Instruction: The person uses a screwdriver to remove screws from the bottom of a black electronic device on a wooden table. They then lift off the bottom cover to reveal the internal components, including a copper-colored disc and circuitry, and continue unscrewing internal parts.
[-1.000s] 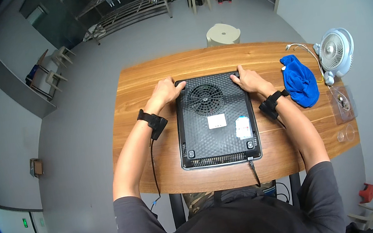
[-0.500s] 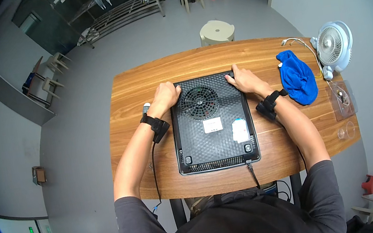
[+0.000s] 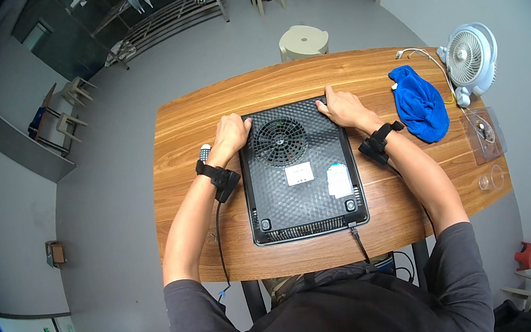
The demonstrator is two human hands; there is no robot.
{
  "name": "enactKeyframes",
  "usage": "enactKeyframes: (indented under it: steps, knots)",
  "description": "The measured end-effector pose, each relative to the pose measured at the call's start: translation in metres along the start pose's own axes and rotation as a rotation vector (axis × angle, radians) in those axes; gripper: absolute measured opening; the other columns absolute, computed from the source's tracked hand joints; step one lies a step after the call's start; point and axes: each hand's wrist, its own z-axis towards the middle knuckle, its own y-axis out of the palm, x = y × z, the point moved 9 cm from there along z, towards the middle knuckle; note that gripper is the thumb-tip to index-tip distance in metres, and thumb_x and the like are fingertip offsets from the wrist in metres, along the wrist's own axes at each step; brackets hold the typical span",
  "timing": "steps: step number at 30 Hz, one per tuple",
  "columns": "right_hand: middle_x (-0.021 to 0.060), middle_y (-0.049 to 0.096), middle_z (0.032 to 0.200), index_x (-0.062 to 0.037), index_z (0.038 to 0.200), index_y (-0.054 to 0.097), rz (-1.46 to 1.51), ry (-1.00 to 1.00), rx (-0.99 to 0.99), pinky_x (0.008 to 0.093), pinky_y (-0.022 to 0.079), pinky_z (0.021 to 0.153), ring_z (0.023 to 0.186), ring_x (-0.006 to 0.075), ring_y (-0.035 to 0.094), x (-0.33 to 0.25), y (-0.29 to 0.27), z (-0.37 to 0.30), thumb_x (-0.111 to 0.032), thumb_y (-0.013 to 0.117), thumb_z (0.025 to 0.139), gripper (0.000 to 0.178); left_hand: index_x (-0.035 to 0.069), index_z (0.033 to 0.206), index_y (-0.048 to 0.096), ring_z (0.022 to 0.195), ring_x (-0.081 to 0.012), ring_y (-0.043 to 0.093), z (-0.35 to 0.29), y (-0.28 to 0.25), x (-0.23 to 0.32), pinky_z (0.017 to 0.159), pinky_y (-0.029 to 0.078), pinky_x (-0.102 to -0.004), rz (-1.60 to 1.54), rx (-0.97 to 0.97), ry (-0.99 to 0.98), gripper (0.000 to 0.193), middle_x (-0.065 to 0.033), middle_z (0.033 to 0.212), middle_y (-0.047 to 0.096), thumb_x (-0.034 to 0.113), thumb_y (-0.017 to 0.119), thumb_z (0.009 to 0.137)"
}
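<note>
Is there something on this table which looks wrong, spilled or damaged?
The black appliance is bottom-up: its fan grille and feet face upward, between the left hand and right hand. The blue cloth lies crumpled beside the white fan. No spill or clear damage is visible.

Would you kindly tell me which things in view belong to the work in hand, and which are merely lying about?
In use: black vented appliance, with left hand and right hand at its far corners; attached black cord.
Apparently just lying about: blue cloth; white fan; round cream stool.
</note>
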Motion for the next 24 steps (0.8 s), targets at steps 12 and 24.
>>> enactKeyframes:
  steps: [12,24]
  knots:
    - [0.0326,0.071,0.092,0.0090,0.122,0.051,0.001,0.017,-0.018,0.0589,0.054,0.081,0.090,0.0515,0.068,0.002,0.005,0.001,-0.047,0.049,0.105,0.059,-0.009,0.094,0.074,0.092,-0.0482,0.070,0.004,0.009,-0.013,0.083,0.057,-0.0517,-0.015,0.011,-0.074,0.041,-0.0328,0.089,0.071,0.032,0.068,0.097]
    - [0.0345,0.070,0.106,0.0110,0.138,0.046,0.030,0.121,-0.079,0.0566,0.053,0.093,0.106,0.0515,0.067,0.008,0.007,0.001,-0.061,0.051,0.101,0.081,-0.010,0.095,0.074,0.095,-0.0481,0.071,-0.002,-0.001,-0.016,0.084,0.058,-0.0499,-0.114,0.062,-0.134,0.050,-0.0352,0.094,0.071,0.039,0.080,0.088]
